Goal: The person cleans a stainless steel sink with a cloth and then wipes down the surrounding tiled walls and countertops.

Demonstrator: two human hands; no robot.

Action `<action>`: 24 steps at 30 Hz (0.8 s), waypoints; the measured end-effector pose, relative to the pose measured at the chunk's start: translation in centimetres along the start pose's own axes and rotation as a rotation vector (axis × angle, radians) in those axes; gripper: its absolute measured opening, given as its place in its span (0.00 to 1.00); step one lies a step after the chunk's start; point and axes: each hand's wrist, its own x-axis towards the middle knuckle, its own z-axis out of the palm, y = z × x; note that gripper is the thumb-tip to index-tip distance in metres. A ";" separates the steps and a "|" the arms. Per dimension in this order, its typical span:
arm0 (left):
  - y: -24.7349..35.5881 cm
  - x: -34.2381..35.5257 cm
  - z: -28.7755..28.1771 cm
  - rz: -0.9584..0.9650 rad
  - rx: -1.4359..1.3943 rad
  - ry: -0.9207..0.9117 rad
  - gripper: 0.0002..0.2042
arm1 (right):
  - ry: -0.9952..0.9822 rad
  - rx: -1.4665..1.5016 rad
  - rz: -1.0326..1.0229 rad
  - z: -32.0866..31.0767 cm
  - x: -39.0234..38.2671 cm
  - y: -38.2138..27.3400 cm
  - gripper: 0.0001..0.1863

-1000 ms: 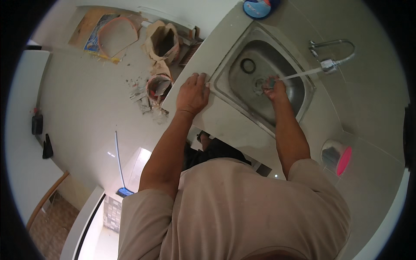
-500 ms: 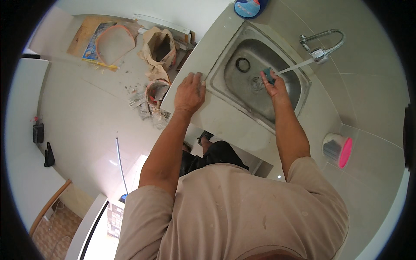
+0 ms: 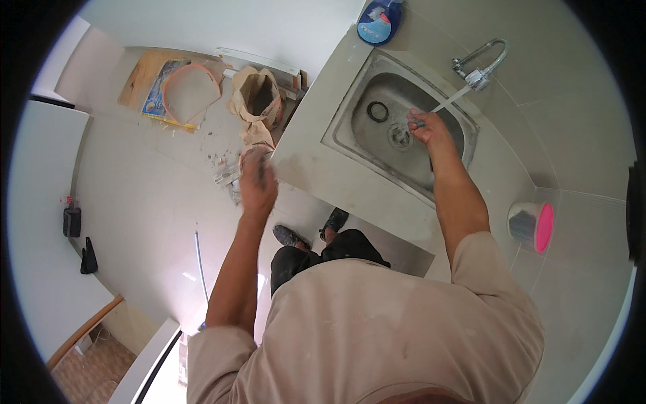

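My right hand (image 3: 428, 126) is closed around a small blue-green sponge (image 3: 420, 124), mostly hidden by the fingers. It is over the steel sink (image 3: 354, 131), above the drain (image 3: 400, 137). Water from the chrome faucet (image 3: 477, 79) runs down onto this hand. A black rubber ring (image 3: 377, 112) lies on the sink bottom, left of the drain. Off the counter's left edge, my left hand (image 3: 258, 183) is in the air with nothing seen in it. Its fingers are loosely stretched, slightly blurred and dark with dirt.
A blue bottle (image 3: 379, 23) stands behind the sink on the counter (image 3: 309, 161). On the right is a clear tub with a pink lid (image 3: 544, 227). Left on the floor are an open paper sack (image 3: 259, 97), an orange hoop (image 3: 166, 101) and grey debris (image 3: 227, 176).
My left hand has lifted off the counter and swung left past its edge. My right hand has closed more tightly around the sponge under the water. The view has shifted slightly.
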 end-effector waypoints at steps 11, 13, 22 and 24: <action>-12.0 -45.3 -26.6 -1.627 0.083 0.352 0.19 | 0.146 -0.881 -0.239 1.3 -3.3 6.0 0.12; -14.2 -50.6 -26.4 -1.812 -0.302 0.708 0.17 | 0.306 -1.065 -0.451 -2.4 -2.0 2.8 0.13; -11.8 -40.3 -23.0 -1.676 -0.311 0.638 0.24 | 0.467 -1.170 -0.752 0.5 -7.8 0.5 0.12; -12.3 -36.5 -23.1 -1.511 -0.289 0.570 0.25 | 0.382 -0.873 -0.661 0.9 -8.4 -0.1 0.11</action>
